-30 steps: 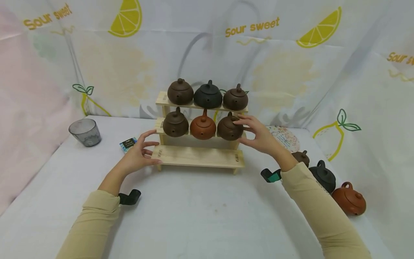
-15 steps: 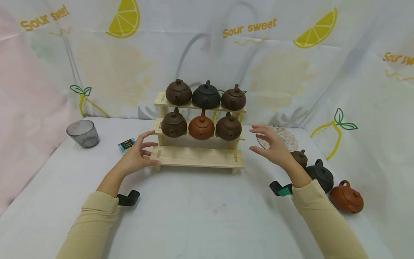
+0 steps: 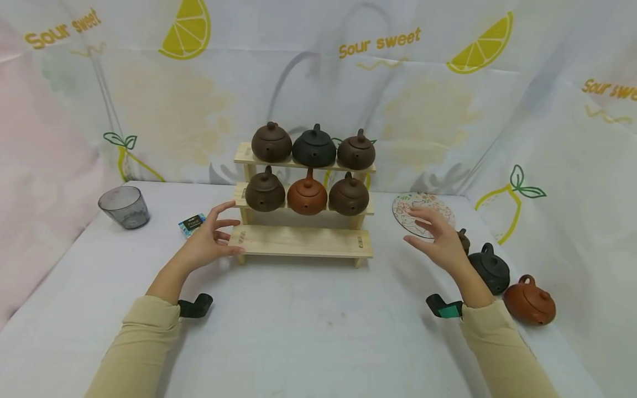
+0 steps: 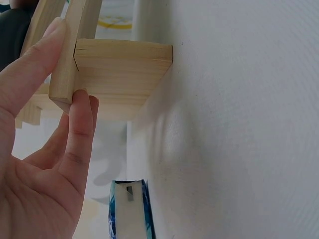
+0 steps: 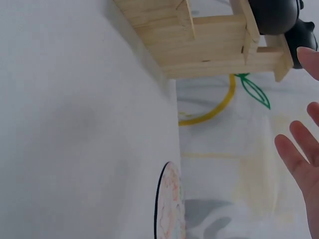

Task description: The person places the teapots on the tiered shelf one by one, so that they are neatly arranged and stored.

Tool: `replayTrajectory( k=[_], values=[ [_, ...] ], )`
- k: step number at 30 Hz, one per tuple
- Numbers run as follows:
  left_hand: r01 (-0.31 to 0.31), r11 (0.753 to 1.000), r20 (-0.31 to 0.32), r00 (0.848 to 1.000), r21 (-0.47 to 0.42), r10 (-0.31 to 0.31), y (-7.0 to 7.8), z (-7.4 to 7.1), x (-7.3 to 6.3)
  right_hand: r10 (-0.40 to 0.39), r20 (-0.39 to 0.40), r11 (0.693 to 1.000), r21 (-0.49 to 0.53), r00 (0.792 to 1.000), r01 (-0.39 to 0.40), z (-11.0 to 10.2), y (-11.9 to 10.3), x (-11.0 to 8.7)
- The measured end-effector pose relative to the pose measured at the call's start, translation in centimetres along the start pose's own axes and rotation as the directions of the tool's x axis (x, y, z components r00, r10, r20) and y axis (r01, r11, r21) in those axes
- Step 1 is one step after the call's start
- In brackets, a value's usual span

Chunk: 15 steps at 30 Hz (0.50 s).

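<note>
A three-tier wooden display stand point(image 3: 303, 241) stands mid-table, its lowest board bare. My left hand point(image 3: 203, 243) pinches that board's left end; in the left wrist view the thumb point(image 4: 42, 55) lies on one face and the fingers on the opposite one. On the middle tier sit a brown teapot point(image 3: 265, 190), a reddish-orange teapot point(image 3: 307, 193) and another brown teapot point(image 3: 349, 195). The top tier bears a brown teapot point(image 3: 271, 143), a black teapot point(image 3: 314, 147) and a second brown teapot point(image 3: 356, 151). Right of the stand, my right hand point(image 3: 440, 237) hovers with spread fingers, holding nothing.
Along the right edge stand a partly hidden brown teapot point(image 3: 463, 241), a black teapot point(image 3: 490, 269) and a reddish-orange teapot point(image 3: 530, 301). A round patterned mat point(image 3: 405, 213) lies behind my right hand. At left are a grey glass point(image 3: 125, 208) and a small blue-black packet point(image 3: 192, 223).
My right hand has let go of the brown teapot at the middle tier's right end and drawn back rightward and toward me. The left hand keeps its grip on the stand.
</note>
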<state>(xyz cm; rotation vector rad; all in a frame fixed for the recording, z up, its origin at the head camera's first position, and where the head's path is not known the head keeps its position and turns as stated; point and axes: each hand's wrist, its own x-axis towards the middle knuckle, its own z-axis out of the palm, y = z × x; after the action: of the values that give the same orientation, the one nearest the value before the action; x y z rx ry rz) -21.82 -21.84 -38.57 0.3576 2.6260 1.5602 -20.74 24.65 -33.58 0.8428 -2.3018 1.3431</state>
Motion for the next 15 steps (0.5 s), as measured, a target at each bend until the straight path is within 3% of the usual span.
replayTrajectory(
  k=[9, 15],
  values=[
    [0.008, 1.0, 0.006, 1.0, 0.012, -0.008, -0.1, 0.0, 0.1, 0.084, -0.116, 0.996, 0.011, 0.99, -0.083, -1.1, 0.9, -2.6],
    [-0.007, 1.0, 0.003, 1.0, 0.012, 0.007, -0.2, -0.1, 0.1, 0.195, -0.221, 0.977, -0.04, 0.956, -0.208, -1.9, 3.4, -4.1]
  ],
)
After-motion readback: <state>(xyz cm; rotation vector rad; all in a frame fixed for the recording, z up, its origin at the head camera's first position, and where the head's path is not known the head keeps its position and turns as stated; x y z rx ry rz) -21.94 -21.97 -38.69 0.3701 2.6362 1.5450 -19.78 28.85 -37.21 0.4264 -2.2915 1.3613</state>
